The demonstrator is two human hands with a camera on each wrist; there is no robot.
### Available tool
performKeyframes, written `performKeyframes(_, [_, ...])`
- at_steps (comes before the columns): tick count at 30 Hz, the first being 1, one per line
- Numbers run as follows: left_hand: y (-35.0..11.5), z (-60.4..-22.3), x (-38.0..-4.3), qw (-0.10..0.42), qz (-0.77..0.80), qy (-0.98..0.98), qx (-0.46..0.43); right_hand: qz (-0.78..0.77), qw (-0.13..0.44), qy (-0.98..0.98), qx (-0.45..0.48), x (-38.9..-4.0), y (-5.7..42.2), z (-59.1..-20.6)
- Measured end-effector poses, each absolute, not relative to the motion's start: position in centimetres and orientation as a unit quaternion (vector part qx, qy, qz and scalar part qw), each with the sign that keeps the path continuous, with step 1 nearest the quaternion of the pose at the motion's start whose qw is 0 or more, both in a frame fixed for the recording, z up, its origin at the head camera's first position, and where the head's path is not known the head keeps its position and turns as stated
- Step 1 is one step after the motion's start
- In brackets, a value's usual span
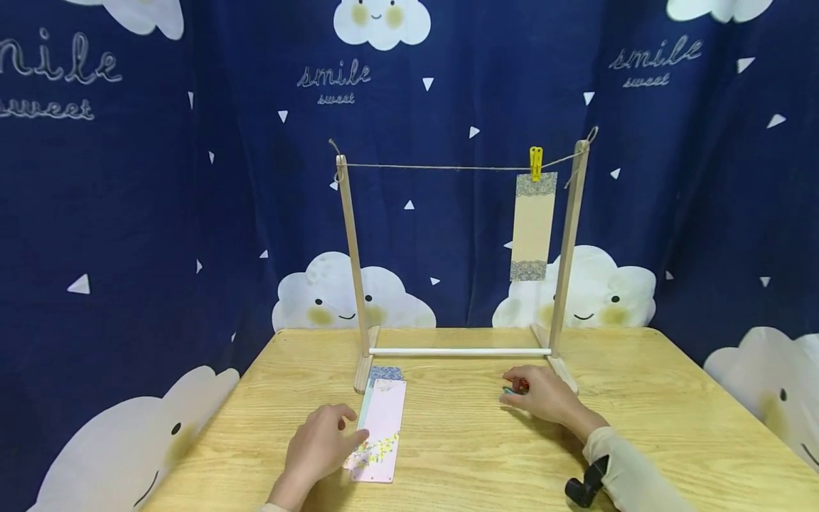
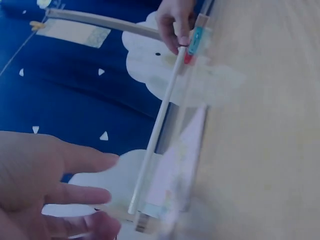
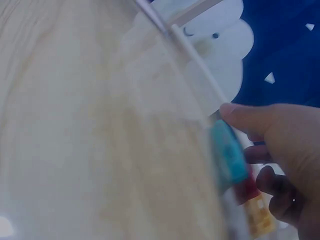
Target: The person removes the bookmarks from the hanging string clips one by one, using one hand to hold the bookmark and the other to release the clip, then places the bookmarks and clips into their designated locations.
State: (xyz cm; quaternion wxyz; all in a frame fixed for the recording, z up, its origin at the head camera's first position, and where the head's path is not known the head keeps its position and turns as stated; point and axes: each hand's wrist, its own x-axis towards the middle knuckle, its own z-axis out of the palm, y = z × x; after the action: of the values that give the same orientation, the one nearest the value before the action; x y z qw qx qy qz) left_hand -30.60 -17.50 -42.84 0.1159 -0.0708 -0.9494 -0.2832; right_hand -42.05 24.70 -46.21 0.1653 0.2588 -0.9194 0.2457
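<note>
My left hand (image 1: pixel 318 442) hovers beside a pink card (image 1: pixel 384 419) with yellow flowers, its fingers parted and holding nothing. Beneath that card, a pale card with a blue patterned end (image 1: pixel 387 372) partly shows. On the right of the table, my right hand (image 1: pixel 544 392) reaches over small clothespins; a teal clothespin (image 3: pixel 229 152), a red clothespin (image 3: pixel 246 190) and an orange clothespin (image 3: pixel 260 215) lie by its fingers. Thumb and fingers stand apart around them, with no firm pinch visible. A cream card (image 1: pixel 533 227) with grey lace bands hangs from a yellow clothespin (image 1: pixel 536 163).
A wooden frame with two posts (image 1: pixel 354 249) and a white crossbar (image 1: pixel 457 352) stands at the back of the wooden table (image 1: pixel 461 427). Between the post tops runs a string (image 1: pixel 435 167). Behind hangs a dark blue curtain (image 1: pixel 448 92) with clouds.
</note>
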Motion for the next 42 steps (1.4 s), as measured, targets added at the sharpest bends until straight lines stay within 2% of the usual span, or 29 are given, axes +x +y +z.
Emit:
performKeyframes(6, [-16.7, -40.9, -32.6, 0.178, -0.292, -0.934, -0.107, 0.360, 0.127, -0.892, 0.240, -41.8, 26.0, -43.9])
performKeyframes(10, [-16.4, -40.0, -33.7, 0.196, -0.312, -0.923, -0.113, 0.409, 0.085, -0.880, 0.227, -41.5, 27.0, -42.6])
performKeyframes(18, [-15.0, -39.1, -35.0, 0.199, -0.351, -0.905, -0.137, 0.434, 0.109, -0.864, 0.230, -41.6, 27.5, -39.8])
performKeyframes(30, [-12.8, -39.4, -36.1, 0.202, -0.349, -0.902, -0.153, 0.485, 0.081, -0.844, 0.215, -41.8, 26.6, -37.4])
performKeyframes(42, [-10.9, -39.0, -37.1, 0.203, -0.362, -0.889, -0.194, 0.475, 0.111, -0.849, 0.202, -41.9, 26.6, -36.0])
